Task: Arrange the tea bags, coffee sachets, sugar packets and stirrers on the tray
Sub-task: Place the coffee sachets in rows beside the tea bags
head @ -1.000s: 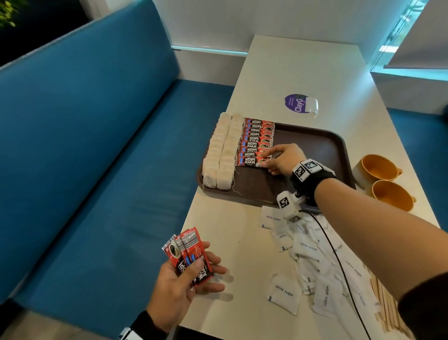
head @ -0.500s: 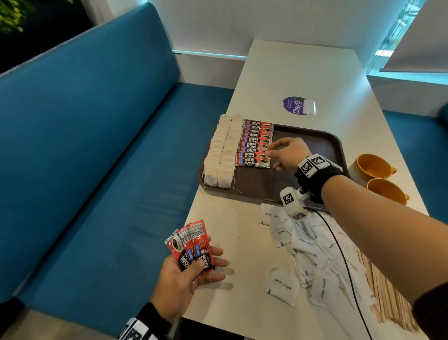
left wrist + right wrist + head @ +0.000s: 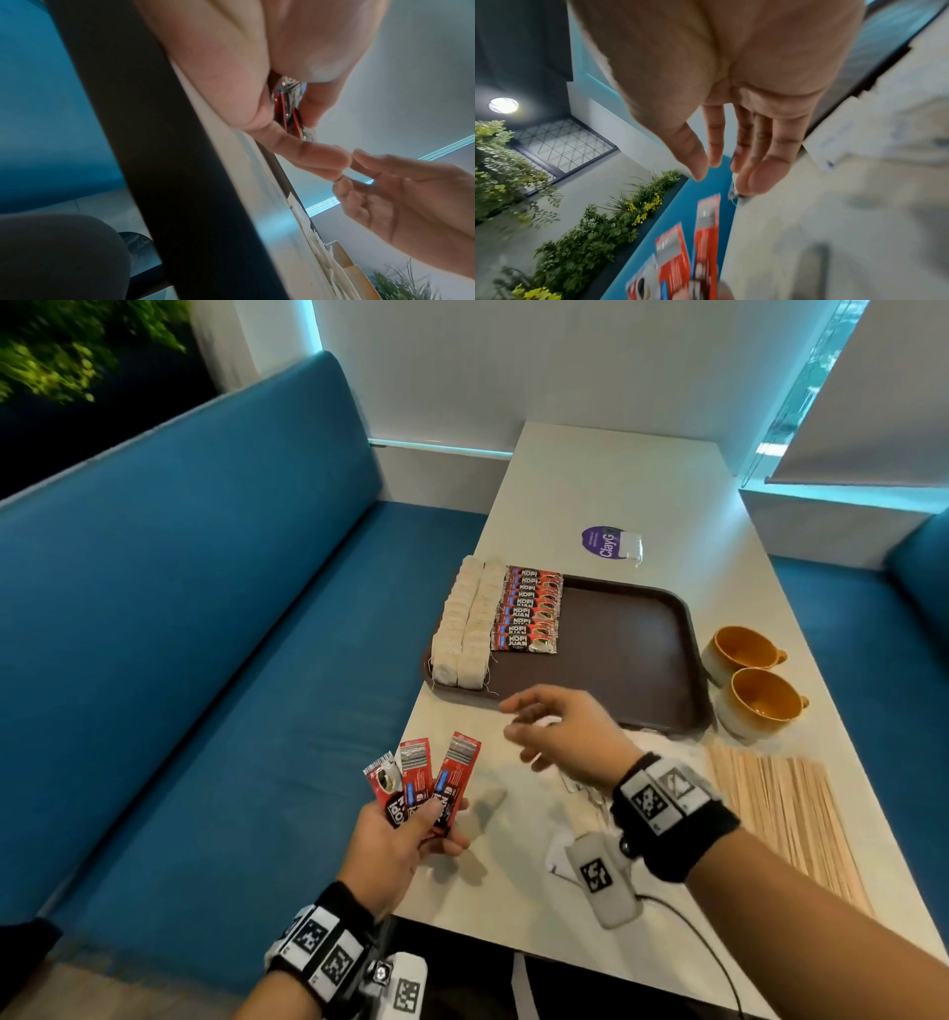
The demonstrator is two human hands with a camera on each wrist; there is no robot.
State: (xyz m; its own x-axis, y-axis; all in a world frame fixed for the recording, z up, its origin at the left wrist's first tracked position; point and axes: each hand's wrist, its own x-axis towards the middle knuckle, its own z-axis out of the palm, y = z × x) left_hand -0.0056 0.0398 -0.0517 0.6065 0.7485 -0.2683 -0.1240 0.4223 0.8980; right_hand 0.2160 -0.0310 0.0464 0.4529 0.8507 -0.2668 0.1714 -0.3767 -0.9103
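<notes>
left hand (image 3: 395,839): grips a fan of three coffee sachets (image 3: 429,780) by their lower ends, just past the counter (image 3: 606,485) edge and above the blue bench (image 3: 205,634).
right hand (image 3: 562,734): empty, fingers loose and spread, in the air between the fan and the tray (image 3: 631,649); touching nothing.
tray contents: two columns of tea bags (image 3: 464,624) along the left edge, one column of coffee sachets (image 3: 529,611) beside them; remaining floor bare.
off tray: stirrers (image 3: 780,819) in a sheaf on the counter to the right; white sugar packets (image 3: 580,788) mostly hidden under the right wrist.
bystanders: two cups (image 3: 750,680) just beside the tray's right rim.
risk 1: pulling one sachet from the fan may drag its neighbour; cause is overlap and a shallow grip. A loose one would likely land on the bench, not the counter.
risk 2: setting a new sachet at the column's near end could nudge the overlapped row askew; cause is slick wrappers lying shingled.
risk 3: the right wrist's cable (image 3: 688,932) trails over the packets and could sweep some toward the near edge.
</notes>
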